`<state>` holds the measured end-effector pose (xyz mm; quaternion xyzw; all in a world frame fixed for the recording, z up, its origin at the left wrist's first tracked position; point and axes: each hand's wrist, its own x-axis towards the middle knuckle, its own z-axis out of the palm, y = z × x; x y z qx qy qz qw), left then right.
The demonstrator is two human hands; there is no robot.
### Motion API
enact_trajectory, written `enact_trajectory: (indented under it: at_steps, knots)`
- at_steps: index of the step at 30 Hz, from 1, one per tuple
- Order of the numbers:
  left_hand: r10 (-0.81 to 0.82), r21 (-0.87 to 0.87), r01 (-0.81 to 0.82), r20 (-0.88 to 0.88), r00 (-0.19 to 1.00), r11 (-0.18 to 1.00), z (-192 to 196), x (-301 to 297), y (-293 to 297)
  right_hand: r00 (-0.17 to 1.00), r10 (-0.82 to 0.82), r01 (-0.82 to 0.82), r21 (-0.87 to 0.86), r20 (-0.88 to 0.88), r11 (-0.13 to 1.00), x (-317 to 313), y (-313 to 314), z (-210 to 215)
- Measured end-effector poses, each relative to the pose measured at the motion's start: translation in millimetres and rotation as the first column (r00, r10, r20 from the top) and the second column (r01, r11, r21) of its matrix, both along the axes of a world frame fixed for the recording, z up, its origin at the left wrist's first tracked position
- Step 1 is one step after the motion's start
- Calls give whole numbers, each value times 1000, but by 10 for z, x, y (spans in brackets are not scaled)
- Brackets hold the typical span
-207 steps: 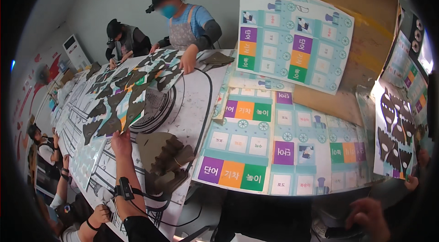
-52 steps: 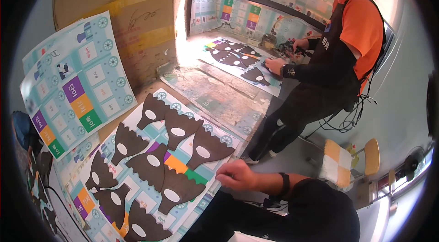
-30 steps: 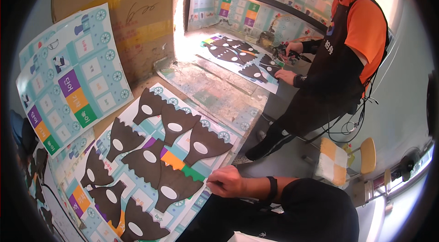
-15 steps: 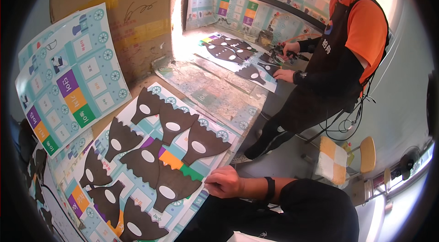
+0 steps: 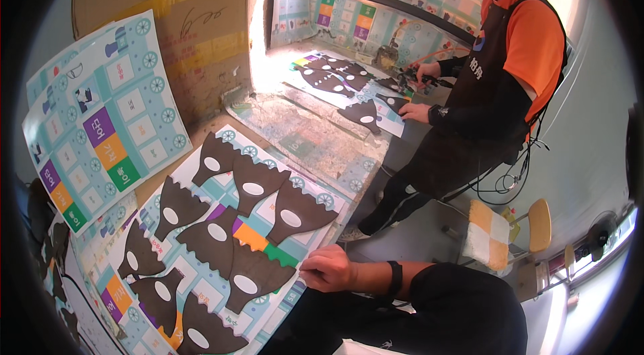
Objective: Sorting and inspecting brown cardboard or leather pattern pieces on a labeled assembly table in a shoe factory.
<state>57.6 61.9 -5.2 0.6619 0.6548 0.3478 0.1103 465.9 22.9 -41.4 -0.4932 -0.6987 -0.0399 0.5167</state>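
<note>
A printed sheet (image 5: 249, 235) with teal, purple, orange and green blocks lies on the table in front of me. Spread over it are several flat, dark brown cut pieces (image 5: 267, 265), each with one scalloped edge and a white oval. At the sheet's right edge my right hand (image 5: 327, 268) is closed, its fingertips pinching the margin beside the corner of one dark piece. The fingertips are partly hidden by the curled hand. A dark band circles that wrist. My left hand does not show.
More printed sheets (image 5: 107, 113) lean against a cardboard box (image 5: 168, 66) on the left. A worn board (image 5: 305, 130) lies beyond my sheet. Farther off, a co-worker in an orange shirt (image 5: 533, 53) handles dark pieces (image 5: 360, 113) on another sheet. A cushioned chair (image 5: 488, 234) stands at right.
A dark piece by the co-worker has shifted slightly left, along with the co-worker's nearer hand. My right hand stays at the sheet's edge. The whole view has shifted a little.
</note>
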Motion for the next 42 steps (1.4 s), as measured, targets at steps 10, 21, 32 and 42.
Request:
enact_trajectory:
  at_steps: [10,21,32,42]
  knots:
    - [27,-83,-26,10,1000,996,138,-39,-71,1000,-4,4,7,18,1000,-120,34,-14]
    - [36,-69,-32,58,998,997,84,-71,-28,1000,-24,24,34,12,999,-178,27,-38]
    - [24,-77,-23,13,1000,997,145,33,-23,1000,-12,12,38,-6,999,-96,10,-31]
    - [-5,-28,4,-55,998,1000,97,22,-17,1000,-7,7,26,0,1000,-59,11,-34]
